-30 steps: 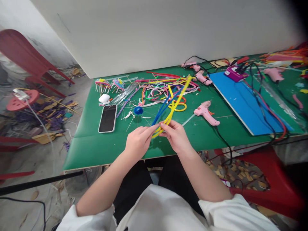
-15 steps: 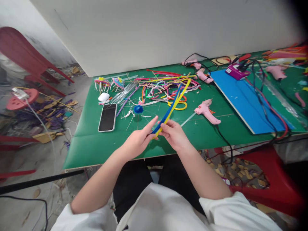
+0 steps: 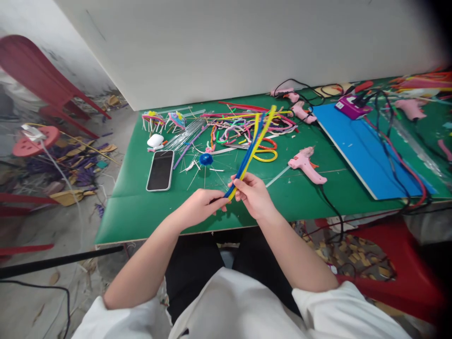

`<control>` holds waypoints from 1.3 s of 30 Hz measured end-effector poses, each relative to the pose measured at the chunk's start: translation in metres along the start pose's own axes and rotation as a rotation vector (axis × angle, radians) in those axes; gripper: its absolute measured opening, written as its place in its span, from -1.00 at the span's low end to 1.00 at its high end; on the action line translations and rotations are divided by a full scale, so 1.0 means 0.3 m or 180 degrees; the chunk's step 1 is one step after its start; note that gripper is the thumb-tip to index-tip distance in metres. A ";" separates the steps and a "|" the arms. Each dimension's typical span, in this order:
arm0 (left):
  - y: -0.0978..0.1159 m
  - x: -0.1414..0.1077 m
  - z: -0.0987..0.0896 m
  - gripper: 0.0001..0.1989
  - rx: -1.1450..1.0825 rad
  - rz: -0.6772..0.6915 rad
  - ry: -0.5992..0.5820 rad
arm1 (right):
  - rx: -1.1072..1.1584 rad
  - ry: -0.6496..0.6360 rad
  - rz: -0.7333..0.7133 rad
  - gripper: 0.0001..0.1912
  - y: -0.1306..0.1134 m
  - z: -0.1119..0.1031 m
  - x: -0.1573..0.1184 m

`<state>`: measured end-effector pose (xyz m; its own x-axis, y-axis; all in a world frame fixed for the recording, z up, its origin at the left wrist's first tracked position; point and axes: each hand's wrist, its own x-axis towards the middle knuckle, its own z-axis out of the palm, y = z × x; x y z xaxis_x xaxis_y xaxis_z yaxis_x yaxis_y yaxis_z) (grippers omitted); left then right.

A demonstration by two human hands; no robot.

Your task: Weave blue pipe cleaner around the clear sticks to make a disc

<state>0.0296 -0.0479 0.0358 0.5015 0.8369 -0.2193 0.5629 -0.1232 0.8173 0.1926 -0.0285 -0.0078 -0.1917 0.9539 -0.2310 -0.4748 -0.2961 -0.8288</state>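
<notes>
A bundle of blue and yellow pipe cleaners (image 3: 250, 153) slants up and away from my hands above the table's front part. My left hand (image 3: 205, 203) pinches its lower end between thumb and fingers. Just above that, my right hand (image 3: 251, 192) is closed round the same bundle. Beyond my left hand stands a small blue pipe-cleaner piece (image 3: 206, 159) with thin clear rods spreading from under it. Scissors with red and yellow handles (image 3: 264, 156) lie behind the bundle, partly covered by it.
Left on the green table (image 3: 123, 207) are a phone (image 3: 160, 170), a white earbud case (image 3: 155, 141) and two colourful fringed pieces (image 3: 176, 119). A pink glue gun (image 3: 306, 165) lies to the right, with its cord over the edge. Further right is a blue board (image 3: 356, 150).
The pipe cleaners' upper ends have fanned apart and swung slightly left. My left index finger, stretched out before, has folded down against the bundle.
</notes>
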 end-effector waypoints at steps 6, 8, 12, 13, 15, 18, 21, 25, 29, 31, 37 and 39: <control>-0.002 0.016 0.023 -0.68 -0.0142 -0.0199 0.0252 | 0.0024 0.0160 -0.0090 -0.76 0.015 0.010 0.009; -0.004 0.015 0.018 -0.67 -0.0171 -0.0245 0.0122 | 0.0067 0.0141 -0.0057 -0.76 0.008 0.003 0.016; -0.013 0.007 -0.021 -0.70 -0.0187 -0.0257 -0.0076 | 0.0101 0.0183 0.0058 -0.75 -0.030 -0.016 0.062; -0.019 0.005 -0.038 -0.70 -0.0171 -0.0248 -0.0088 | 0.0092 0.0170 0.0110 -0.75 -0.041 -0.018 0.082; -0.039 0.002 -0.077 -0.68 -0.0054 -0.0193 -0.0027 | 0.0059 0.0143 0.0217 -0.77 -0.060 -0.016 0.128; -0.095 -0.001 -0.144 -0.67 0.0093 -0.0146 0.0354 | -0.0002 0.0214 0.0282 -0.81 -0.070 -0.003 0.202; -0.175 0.000 -0.204 -0.67 -0.0227 -0.0224 0.0684 | -0.0044 0.0390 0.0310 -0.82 -0.051 0.012 0.262; -0.280 0.020 -0.256 -0.64 -0.0359 -0.0428 0.0848 | -0.0167 0.0644 0.0352 -0.84 -0.009 0.021 0.305; -0.332 0.042 -0.282 -0.68 -0.0223 -0.0549 0.1071 | -0.0354 0.0840 0.0260 -0.81 0.011 0.019 0.322; -0.339 0.047 -0.287 -0.70 -0.0203 -0.0590 0.1200 | -0.0437 0.0900 0.0190 -0.79 0.013 0.018 0.329; -0.346 0.064 -0.277 -0.68 -0.0618 -0.0669 0.1738 | -0.0484 0.0839 0.0109 -0.77 0.009 0.017 0.349; -0.351 0.080 -0.271 -0.67 -0.0996 -0.0723 0.1934 | -0.0398 0.0803 0.0107 -0.76 0.008 0.018 0.353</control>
<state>-0.0712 0.0285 -0.0122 -0.1112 0.9837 -0.1412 0.3495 0.1717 0.9211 0.1666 0.0716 -0.0315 0.0218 0.9303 -0.3660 -0.3591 -0.3344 -0.8713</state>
